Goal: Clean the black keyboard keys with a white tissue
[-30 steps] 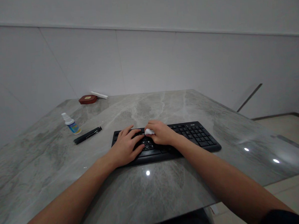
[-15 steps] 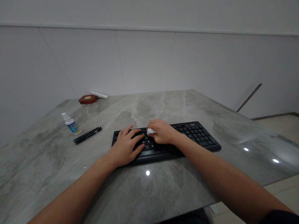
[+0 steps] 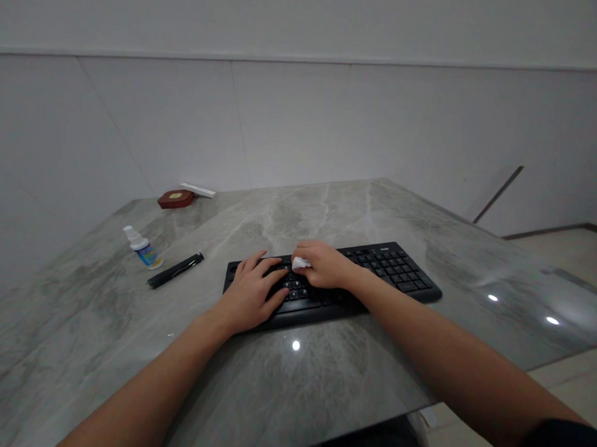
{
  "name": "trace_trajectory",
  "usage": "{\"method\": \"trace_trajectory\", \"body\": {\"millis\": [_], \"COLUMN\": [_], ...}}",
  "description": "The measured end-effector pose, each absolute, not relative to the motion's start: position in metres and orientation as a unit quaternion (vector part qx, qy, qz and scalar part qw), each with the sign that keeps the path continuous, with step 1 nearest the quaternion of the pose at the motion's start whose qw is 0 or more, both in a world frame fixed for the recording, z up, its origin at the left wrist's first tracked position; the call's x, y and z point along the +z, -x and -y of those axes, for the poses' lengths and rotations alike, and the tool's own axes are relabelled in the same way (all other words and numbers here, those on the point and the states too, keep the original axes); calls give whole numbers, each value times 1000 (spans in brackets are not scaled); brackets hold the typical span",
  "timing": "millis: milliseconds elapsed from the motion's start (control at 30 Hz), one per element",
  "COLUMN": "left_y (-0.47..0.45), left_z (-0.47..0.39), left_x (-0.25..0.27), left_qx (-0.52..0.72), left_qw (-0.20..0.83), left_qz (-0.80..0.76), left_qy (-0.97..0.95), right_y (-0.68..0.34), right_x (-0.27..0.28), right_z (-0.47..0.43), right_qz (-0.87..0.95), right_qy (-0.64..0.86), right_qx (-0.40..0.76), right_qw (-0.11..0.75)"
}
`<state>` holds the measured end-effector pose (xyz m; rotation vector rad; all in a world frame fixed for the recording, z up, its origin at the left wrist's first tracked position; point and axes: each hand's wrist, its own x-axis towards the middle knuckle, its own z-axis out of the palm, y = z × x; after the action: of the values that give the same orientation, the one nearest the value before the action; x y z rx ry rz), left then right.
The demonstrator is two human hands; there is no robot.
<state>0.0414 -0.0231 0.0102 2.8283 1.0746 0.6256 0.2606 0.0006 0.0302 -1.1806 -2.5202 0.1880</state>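
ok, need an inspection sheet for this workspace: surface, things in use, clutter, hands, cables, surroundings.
Surface: grey marbled tabletop, glossy, with bright light reflections.
Things in use: black keyboard in front of the person; small white wad above its keys, contact with them hard to tell.
Clutter: left of the keyboard, white-capped bottle and slim black object; at the far edge, red-brown case with a white bar beside it.
Hands: left hand on the keyboard's left part, fingers spread; right hand closed on the wad.
Cables: nothing seen.
Surroundings: pale wall behind, light floor at right.
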Motion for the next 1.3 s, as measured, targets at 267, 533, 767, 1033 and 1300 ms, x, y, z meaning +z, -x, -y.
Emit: {"method": "trace_trajectory", "body": {"millis": [267,533,767,1033,1300], "left_y": [-42,-42,-42,-42,-42], "left_z": [22,25,25,25,25], "left_x": [12,17,18,18,18], "left_qx": [197,180,163,160,155], "left_qw": [25,44,45,45,41], "left_qz": [-339,-307,-303,-306,-304], "left_qy": [-920,-934,-938,-937,-939], "right_y": [-260,-271,-272,-271,-268], "right_x": [29,39,34,36,37], "right_z": [-1,-3,-5,-2,-1], "right_qz": [890,865,864,870,879], "right_qy": [412,472,474,470,455], "right_qx": [64,30,32,39,59], "right_qw": [187,166,163,140,131]}}
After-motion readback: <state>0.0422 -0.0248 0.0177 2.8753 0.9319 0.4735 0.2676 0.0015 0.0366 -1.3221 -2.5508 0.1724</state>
